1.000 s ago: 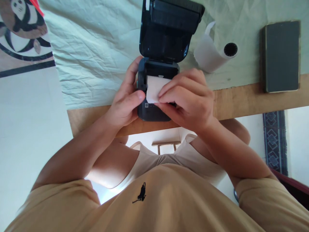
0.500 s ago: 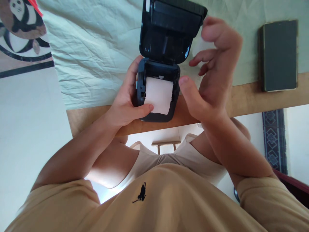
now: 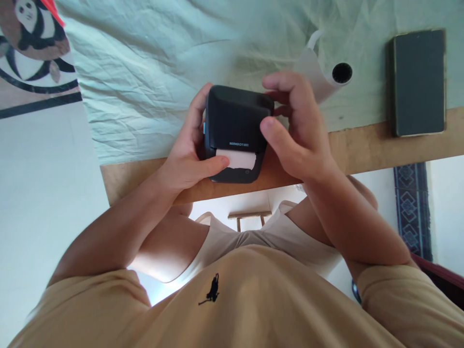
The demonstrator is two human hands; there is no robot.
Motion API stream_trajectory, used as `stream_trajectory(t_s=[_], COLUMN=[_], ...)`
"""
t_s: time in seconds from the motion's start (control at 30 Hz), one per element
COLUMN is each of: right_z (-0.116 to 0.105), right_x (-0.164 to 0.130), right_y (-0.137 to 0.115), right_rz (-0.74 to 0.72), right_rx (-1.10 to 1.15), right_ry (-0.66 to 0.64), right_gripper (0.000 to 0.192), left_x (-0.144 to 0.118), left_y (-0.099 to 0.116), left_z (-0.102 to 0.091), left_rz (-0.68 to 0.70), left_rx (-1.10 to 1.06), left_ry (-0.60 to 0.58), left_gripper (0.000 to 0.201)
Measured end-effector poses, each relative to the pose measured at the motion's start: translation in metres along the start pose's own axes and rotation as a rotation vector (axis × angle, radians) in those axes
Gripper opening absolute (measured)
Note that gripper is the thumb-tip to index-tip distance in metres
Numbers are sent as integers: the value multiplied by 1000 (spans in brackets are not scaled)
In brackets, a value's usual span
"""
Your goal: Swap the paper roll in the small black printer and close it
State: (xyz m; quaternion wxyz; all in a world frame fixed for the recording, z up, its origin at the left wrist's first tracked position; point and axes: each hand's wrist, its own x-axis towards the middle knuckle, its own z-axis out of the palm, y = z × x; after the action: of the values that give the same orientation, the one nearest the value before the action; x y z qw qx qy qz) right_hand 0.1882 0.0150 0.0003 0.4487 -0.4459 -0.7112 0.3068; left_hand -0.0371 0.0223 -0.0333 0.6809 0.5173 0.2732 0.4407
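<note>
Label printer [image 3: 235, 126], a small black box, sits at the near edge of the wooden table [image 3: 366, 145], partly on the pale green cloth [image 3: 145, 77] that covers the rest of the top. Its lid is down, and a short strip of white paper [image 3: 236, 159] comes out of the slot at the front. The left hand [image 3: 188, 154] is closed around the left side of the printer, with the thumb lying on the corner of the paper strip. The right hand [image 3: 297, 130] has its thumb on the right edge of the lid and its bent fingers on the far corner, so it is pressed on the printer and not wrapped round it. I judge the step in hand to be the closing of the lid over the loaded paper; the next move would call for a firm and even push on both corners while the left hand holds the body in place, because the printer stands near the table edge. Counted: one printer, one loose paper roll [image 3: 322, 77] just behind the right hand, one dark flat case [image 3: 418, 82] well apart on the right, perhaps a book or a power bank, and two hands.
</note>
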Motion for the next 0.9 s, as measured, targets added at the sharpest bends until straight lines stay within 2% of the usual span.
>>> stream_trajectory(t_s=[0.07, 0.17, 0.23, 0.37, 0.57, 0.67, 0.8, 0.9], right_z=[2, 5, 6, 5, 6, 7, 7, 7], right_x=[0, -1, -2, -2, -1, -1, -1, -2], right_y=[3, 6, 7, 11, 15, 13, 10, 9], right_rz=[-14, -10, 0, 3, -30, -26, 47, 67], right_rx=[23, 58, 51, -48, 4, 29, -14, -75], right_ry=[-87, -192, -223, -256, -228, -218, -234, -213], right_gripper=[53, 68, 76, 86, 83, 84, 87, 81], left_x=[-2, -3, -4, -3, 3, 5, 8, 11], left_y=[2, 3, 3, 4, 8, 12, 22, 28], left_z=[7, 18, 21, 17, 24, 31, 36, 38], left_rz=[-4, -39, -80, -81, -51, -65, -200, -283], left_rx=[-23, -90, -130, -170, -215, -267, -270, -288], left_ry=[60, 210, 222, 121, 106, 147, 237, 317], left_gripper=[96, 69, 60, 57, 50, 57, 58, 57])
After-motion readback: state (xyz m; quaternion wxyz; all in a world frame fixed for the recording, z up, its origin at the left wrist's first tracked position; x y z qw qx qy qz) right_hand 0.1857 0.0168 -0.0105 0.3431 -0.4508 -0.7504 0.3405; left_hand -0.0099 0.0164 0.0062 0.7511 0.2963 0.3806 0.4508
